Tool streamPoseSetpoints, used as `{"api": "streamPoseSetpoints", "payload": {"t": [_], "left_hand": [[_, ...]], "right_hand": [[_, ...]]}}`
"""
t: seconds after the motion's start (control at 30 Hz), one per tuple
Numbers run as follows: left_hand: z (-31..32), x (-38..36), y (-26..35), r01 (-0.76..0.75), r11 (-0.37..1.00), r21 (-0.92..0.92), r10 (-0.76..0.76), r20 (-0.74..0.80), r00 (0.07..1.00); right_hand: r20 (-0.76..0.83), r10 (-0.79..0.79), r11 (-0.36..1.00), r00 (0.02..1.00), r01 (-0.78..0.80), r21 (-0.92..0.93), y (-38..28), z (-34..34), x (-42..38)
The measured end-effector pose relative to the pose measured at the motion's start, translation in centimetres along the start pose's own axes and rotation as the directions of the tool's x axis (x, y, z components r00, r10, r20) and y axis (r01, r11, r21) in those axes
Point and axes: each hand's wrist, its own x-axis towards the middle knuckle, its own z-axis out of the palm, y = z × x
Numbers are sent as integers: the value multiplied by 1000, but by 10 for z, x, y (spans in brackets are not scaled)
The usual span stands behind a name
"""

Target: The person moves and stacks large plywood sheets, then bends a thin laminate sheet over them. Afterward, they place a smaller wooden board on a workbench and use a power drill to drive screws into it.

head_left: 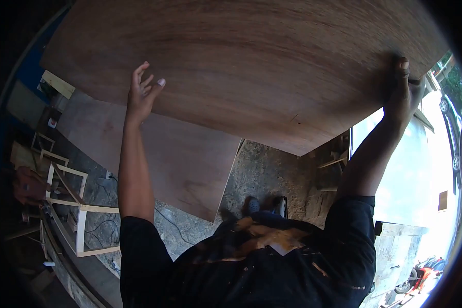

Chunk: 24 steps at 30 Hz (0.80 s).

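A large brown plywood sheet is raised in front of me and fills the upper part of the view. My right hand grips its right edge, the thumb lying on the near face and the other fingers hidden behind. My left hand is up by the sheet's lower left part, its fingers apart and curved, holding nothing. Below the raised sheet, a second plywood sheet lies low over the floor.
Pale wooden frames stand on the left, with a dark cable on the concrete floor nearby. To the right is a brightly lit white panel. A red motorcycle shows at the lower right.
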Motion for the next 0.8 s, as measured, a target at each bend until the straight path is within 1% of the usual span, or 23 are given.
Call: {"api": "streamPoseSetpoints", "payload": {"t": [0.03,0.07,0.1,0.17,0.2,0.27,0.33,0.4,0.43,0.47,0.5,0.53,0.57,0.6,0.63,0.67,0.7,0.73,0.77,0.8], "left_hand": [[0,-2,-2,25,999,-32,-23,47,999],[-2,-2,-4,15,1000,-27,-14,52,999],[-5,-5,-7,39,999,-33,-37,57,998],[-11,-17,-19,82,995,-52,-79,51,996],[-15,-23,-27,96,993,-67,-93,55,994],[-16,-36,-40,118,989,-87,-114,54,992],[-10,-57,-57,232,972,-32,-227,117,967],[3,-77,-82,307,949,-65,-287,217,933],[12,-89,-94,342,937,-72,-305,309,901],[24,-101,-105,374,924,-77,-317,393,863],[37,-113,-111,431,900,-68,-352,471,809],[53,-127,-116,488,871,-55,-385,541,748],[69,-140,-121,511,860,-4,-404,607,684],[86,-152,-125,529,847,48,-423,665,616],[105,-165,-127,565,823,64,-433,714,551],[125,-177,-130,595,800,79,-437,757,486],[147,-191,-138,605,792,76,-422,785,454],[170,-207,-150,615,785,73,-406,810,423],[194,-217,-160,652,754,78,-420,821,387],[218,-229,-173,685,724,81,-429,831,355]], "right_hand": [[15,15,1000,1000,-15,-26,0,0,1],[26,26,998,999,-25,-54,1,-1,3],[20,21,998,1000,-20,-52,5,-3,7],[58,76,992,995,-70,-103,14,-6,11],[74,72,992,995,-64,-107,9,-3,9],[71,44,999,997,-45,12,0,4,7],[83,81,997,993,-82,7,8,2,11],[81,135,990,987,-138,24,26,-1,21],[90,137,990,987,-140,23,31,-3,23],[109,137,985,985,-147,95,35,-2,26],[131,133,973,982,-155,169,37,2,29],[106,171,951,980,-192,242,36,6,30],[89,213,920,973,-231,316,36,9,30],[161,210,892,965,-256,372,54,3,39],[232,200,859,952,-284,425,74,-3,49],[163,263,826,951,-309,471,71,3,50],[99,326,789,940,-328,519,67,7,52],[49,75,882,996,-89,462,115,-12,73],[13,-184,904,983,164,395,179,-36,106],[59,-491,849,869,463,253,213,-53,126]]}}
